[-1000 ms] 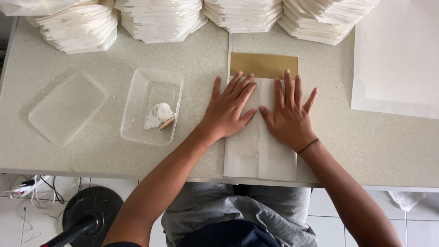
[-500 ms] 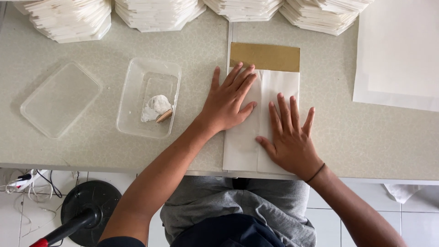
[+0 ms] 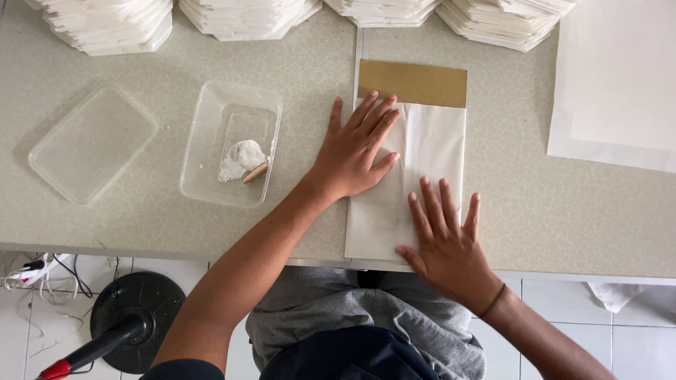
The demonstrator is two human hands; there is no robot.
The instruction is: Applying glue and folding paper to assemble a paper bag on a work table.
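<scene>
A folded white paper sheet [image 3: 429, 151] lies on a brown cardboard strip [image 3: 413, 82] at the counter's front edge. My left hand [image 3: 357, 149] rests flat on the paper's upper left part, fingers spread and pointing away from me. My right hand [image 3: 446, 242] presses flat on the paper's lower right part, close to the counter edge. Neither hand grips anything.
A clear plastic tub [image 3: 231, 144] with a white lump and a small brown piece sits left of the paper; its lid [image 3: 92, 144] lies further left. Stacks of folded white paper [image 3: 243, 15] line the back. Large white sheets [image 3: 614, 84] lie at right. A fan base [image 3: 138, 320] stands on the floor.
My right hand has slid down the paper toward the counter's front edge. My left hand has stayed on the upper left part.
</scene>
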